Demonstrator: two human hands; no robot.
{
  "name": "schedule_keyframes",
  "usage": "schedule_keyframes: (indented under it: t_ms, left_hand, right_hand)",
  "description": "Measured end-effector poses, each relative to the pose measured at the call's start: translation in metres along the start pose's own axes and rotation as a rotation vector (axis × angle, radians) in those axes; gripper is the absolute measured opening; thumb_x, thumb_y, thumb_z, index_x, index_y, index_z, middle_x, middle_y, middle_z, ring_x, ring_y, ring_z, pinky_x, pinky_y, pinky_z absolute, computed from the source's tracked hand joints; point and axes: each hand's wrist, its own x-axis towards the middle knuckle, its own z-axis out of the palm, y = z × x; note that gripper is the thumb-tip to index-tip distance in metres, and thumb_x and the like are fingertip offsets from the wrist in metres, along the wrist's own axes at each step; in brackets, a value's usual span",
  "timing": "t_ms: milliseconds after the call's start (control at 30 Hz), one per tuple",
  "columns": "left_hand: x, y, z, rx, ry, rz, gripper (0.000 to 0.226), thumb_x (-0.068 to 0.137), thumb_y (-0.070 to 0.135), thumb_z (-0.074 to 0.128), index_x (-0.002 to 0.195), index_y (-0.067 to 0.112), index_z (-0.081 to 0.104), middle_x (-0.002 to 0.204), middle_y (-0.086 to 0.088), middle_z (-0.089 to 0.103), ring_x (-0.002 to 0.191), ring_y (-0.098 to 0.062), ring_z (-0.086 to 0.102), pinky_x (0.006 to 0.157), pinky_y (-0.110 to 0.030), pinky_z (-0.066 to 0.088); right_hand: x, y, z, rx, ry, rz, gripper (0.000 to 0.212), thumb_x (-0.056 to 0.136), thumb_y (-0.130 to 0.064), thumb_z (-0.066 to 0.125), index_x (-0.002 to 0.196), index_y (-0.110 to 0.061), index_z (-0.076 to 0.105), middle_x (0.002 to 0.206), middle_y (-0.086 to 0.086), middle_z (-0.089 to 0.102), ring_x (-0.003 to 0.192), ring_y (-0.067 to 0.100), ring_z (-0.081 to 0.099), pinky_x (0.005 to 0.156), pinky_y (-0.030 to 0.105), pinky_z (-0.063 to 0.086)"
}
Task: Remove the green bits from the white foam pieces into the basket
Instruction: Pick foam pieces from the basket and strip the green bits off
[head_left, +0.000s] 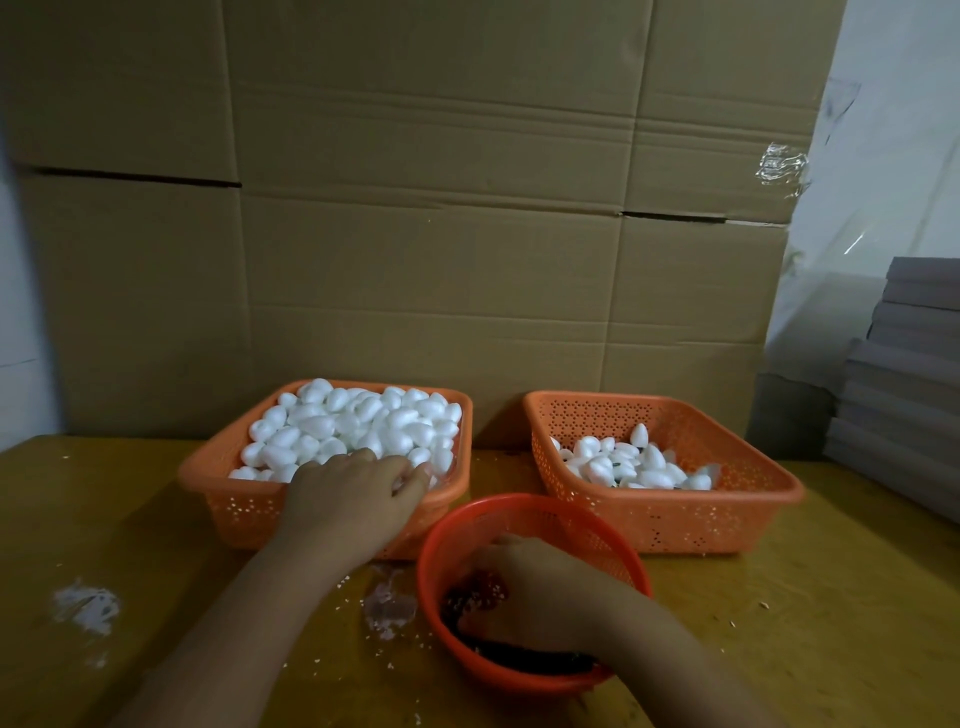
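Left hand (353, 499) rests, fingers relaxed, on smooth foam eggs (358, 421); right hand (535, 587) curls inside the round mesh basket (441, 545), grasp unclear.

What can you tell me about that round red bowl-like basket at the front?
The round red basket looks like plastic, with a smooth rim and walls perforated with small holes. It stands upright on the yellowish table, nearest the person, in front of the gap between the two rectangular orange baskets. Dark bits lie in its bottom; their colour is hard to tell. The right hand reaches inside, covering much of the interior.
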Motion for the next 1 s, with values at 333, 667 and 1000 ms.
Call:
schedule_keyframes:
  t_ms: [333, 667, 1000]
  left_hand:
    - [-0.001, -0.001, -0.001, 0.240, -0.023, 0.096, 0.037, 0.104, 0.040, 0.021, 0.139, 0.039, 0.035, 0.128, 0.009, 0.059, 0.114, -0.022, 0.054, 0.090, -0.040, 0.036]
    - [0.004, -0.002, 0.004, -0.117, -0.019, -0.057, 0.048, 0.099, 0.053, 0.021, 0.093, 0.031, 0.064, 0.082, 0.011, 0.065, 0.070, -0.002, 0.048, 0.072, -0.029, 0.030]
    - [0.005, -0.008, -0.007, -0.649, -0.038, -0.065, 0.016, 0.094, 0.035, 0.057, 0.092, 0.050, 0.062, 0.100, 0.020, 0.065, 0.096, -0.003, 0.059, 0.091, -0.033, 0.048]
  right_hand:
    - [-0.002, -0.007, 0.000, 0.030, 0.011, -0.069, 0.040, 0.087, -0.037, 0.064, 0.126, -0.028, 0.062, 0.134, -0.003, 0.055, 0.124, 0.014, 0.048, 0.106, 0.034, 0.040]
    - [-0.004, -0.020, 0.002, 0.117, -0.038, -0.159, 0.033, 0.084, -0.036, 0.067, 0.116, -0.034, 0.066, 0.128, -0.013, 0.057, 0.117, 0.006, 0.050, 0.095, 0.019, 0.035]
    - [-0.005, -0.024, 0.003, 0.102, -0.013, -0.165, 0.031, 0.084, -0.034, 0.069, 0.115, -0.030, 0.068, 0.127, -0.008, 0.057, 0.117, 0.008, 0.050, 0.094, 0.019, 0.034]
